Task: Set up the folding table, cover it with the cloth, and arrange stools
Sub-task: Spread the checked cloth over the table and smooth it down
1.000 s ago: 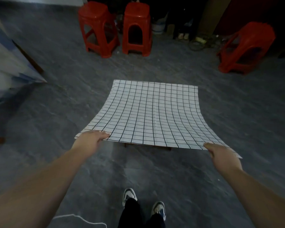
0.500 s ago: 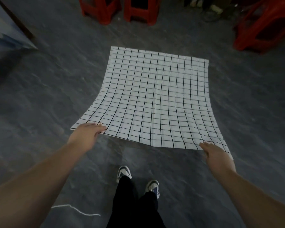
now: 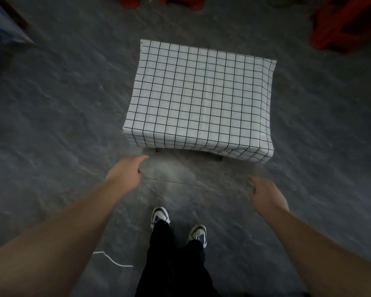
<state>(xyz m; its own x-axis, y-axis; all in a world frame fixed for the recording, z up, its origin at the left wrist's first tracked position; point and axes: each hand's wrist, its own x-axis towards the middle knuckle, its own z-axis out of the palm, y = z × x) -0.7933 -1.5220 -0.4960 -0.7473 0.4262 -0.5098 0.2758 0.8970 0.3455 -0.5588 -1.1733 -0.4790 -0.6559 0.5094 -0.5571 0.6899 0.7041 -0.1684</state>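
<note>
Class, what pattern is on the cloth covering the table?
White with a thin black grid, on the cloth; the head view shows it.

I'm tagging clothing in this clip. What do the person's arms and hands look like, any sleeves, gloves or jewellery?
Both forearms are bare, no sleeves in view. The left hand and right hand wear no gloves; no watch, ring or bracelet shows, though the picture is blurred.

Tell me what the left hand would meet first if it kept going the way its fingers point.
Probably the near left corner of the cloth hanging over the table: the left hand points up-right toward it, empty and apart from it. Depth is unclear, so it might pass under the hem toward a table leg.
</note>
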